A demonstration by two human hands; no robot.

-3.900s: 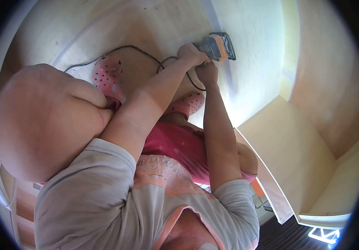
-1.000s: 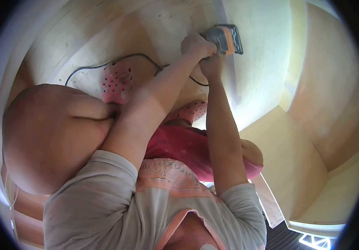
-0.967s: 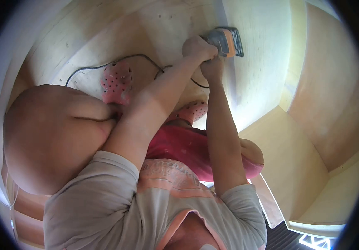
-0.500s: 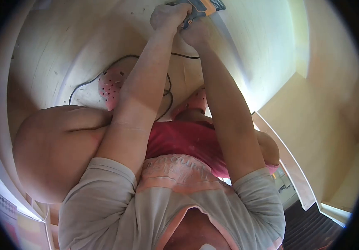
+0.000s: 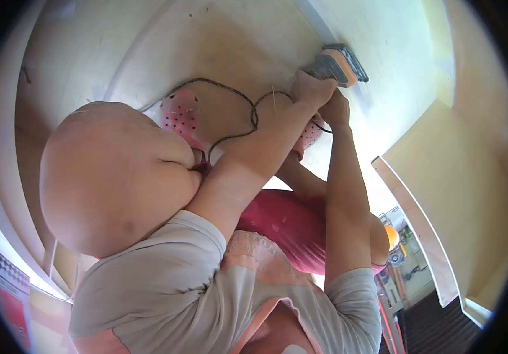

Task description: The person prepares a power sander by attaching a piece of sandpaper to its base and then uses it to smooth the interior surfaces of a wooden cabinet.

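Note:
An orange and black electric sander [image 5: 341, 66] lies with its dark pad against the pale curved surface [image 5: 392, 71] at upper right. My left hand [image 5: 314, 88] is closed around the sander's body from the left. Just below it, my right hand [image 5: 335, 110] is closed at the rear end of the same tool; its fingers are partly hidden behind the left hand. A black cord [image 5: 255, 118] loops from near the right hand across to the left, passing between my feet.
Pink perforated clogs [image 5: 180, 118] are on my feet, close to the cord. My bent knee [image 5: 109, 177] fills the left side. A pale panel edge [image 5: 419, 227] stands at right. Beyond it, lower down, are an orange round object [image 5: 391, 237] and dark ribbed material [image 5: 443, 327].
Both hands have moved right and somewhat down with the sander, which now shows more fully. My body has turned and the view has shifted, showing more things at lower right.

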